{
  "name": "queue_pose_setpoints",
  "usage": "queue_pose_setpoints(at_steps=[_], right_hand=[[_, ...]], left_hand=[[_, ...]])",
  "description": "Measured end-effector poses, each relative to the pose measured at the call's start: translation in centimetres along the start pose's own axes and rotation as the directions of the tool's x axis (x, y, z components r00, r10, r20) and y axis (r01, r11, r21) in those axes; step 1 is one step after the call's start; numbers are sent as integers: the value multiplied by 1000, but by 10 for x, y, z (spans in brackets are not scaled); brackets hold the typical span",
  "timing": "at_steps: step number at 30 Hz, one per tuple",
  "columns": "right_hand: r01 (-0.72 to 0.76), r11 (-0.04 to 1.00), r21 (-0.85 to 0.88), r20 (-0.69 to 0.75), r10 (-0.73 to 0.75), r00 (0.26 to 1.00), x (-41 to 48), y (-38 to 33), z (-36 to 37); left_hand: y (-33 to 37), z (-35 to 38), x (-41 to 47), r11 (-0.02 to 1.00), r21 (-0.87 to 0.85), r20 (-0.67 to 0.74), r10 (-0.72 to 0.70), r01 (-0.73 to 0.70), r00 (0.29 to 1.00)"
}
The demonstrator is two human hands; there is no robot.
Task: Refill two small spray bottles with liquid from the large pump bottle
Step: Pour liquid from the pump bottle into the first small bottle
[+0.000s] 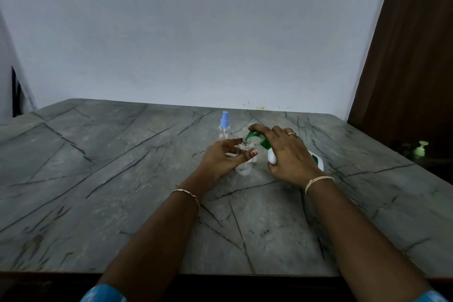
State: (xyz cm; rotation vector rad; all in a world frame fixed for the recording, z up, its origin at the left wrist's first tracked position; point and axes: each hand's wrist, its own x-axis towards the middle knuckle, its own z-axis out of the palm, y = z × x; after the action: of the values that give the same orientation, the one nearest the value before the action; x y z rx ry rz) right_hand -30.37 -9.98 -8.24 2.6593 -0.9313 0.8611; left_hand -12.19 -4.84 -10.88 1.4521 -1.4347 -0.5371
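On the grey stone table [122, 179], the left hand [220, 158] curls its fingers round a small clear uncapped plastic bottle [245, 148], upright with its open neck just under the green spout of the large white pump bottle [271, 158], whose body the right hand [291, 154] grips while a finger rests on the pump head. The small bottle looks light, smooth and easily tipped, so a mid-body hold suits it; the pump bottle is probably heavier and stiff. Beyond, a second clear spray bottle [225, 125] stands with its blue sprayer fitted.
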Motion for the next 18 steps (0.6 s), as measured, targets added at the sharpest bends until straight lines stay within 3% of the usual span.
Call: queue_pose_setpoints(at_steps=[5, 12, 18], right_hand=[[29, 998, -51, 4, -29, 1000, -2, 3, -2], [-6, 995, 99, -24, 9, 1000, 4, -3, 1], [26, 1000, 6, 10, -26, 1000, 1, 2, 2]], left_hand=[[-4, 0, 2, 1000, -17, 0, -25, 25, 1000], [0, -1, 5, 998, -9, 31, -68, 68, 997], [-2, -1, 6, 994, -68, 34, -79, 81, 996]])
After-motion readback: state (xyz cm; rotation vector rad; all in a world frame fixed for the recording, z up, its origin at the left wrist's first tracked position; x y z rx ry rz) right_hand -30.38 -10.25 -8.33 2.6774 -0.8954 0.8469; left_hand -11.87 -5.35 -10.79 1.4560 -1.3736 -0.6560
